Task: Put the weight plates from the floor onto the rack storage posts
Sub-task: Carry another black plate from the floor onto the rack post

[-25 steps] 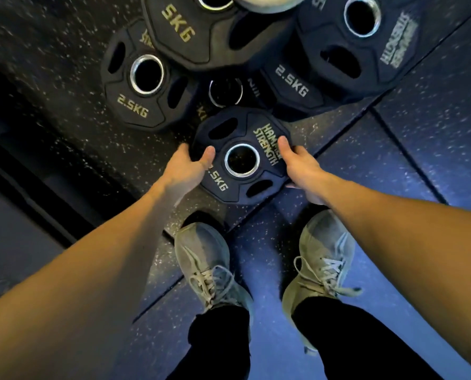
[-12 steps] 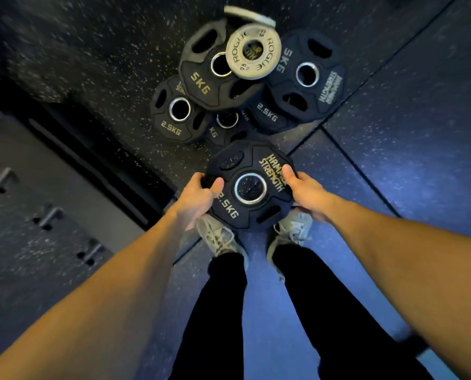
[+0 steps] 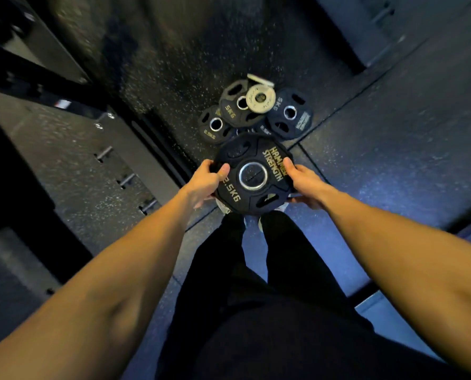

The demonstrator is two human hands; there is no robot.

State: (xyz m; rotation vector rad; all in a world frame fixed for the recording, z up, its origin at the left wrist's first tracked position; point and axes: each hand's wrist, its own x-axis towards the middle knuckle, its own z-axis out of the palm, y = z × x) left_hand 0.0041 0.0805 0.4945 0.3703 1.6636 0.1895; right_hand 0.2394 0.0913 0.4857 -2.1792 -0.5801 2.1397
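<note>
A black plate (image 3: 252, 175) marked 2.5KG is held flat, face up, between both hands, clear of the floor (image 3: 393, 149). The left hand (image 3: 205, 182) is curled round the plate's left edge, with the thumb laid on the top face beside the marking and the fingers hooked over the rim. The right hand (image 3: 301, 183) is clamped on the plate's right edge, with the thumb pressed on the top face beside the lettering and the fingers tucked underneath, out of sight. The steel-ringed centre hole is left uncovered between the two thumbs.

Directly below the plate, grey shoes (image 3: 224, 209) are mostly hidden by it, and black trouser legs (image 3: 256, 270) are seen nearer the camera. Just beyond the plate's far edge, a pile (image 3: 256, 113) of plates is left lying on the floor: a 2.5KG plate (image 3: 213, 124) to the far left, a 5KG plate (image 3: 233, 108) behind it, another 5KG plate (image 3: 290, 113) to the far right, and a small silver plate (image 3: 259, 98) laid overlapping on top. A further plate is partly hidden under these. To the left of the held plate, a black rack frame (image 3: 50, 86) is seen, blurred, with short pegs (image 3: 104, 153) set in a platform.
</note>
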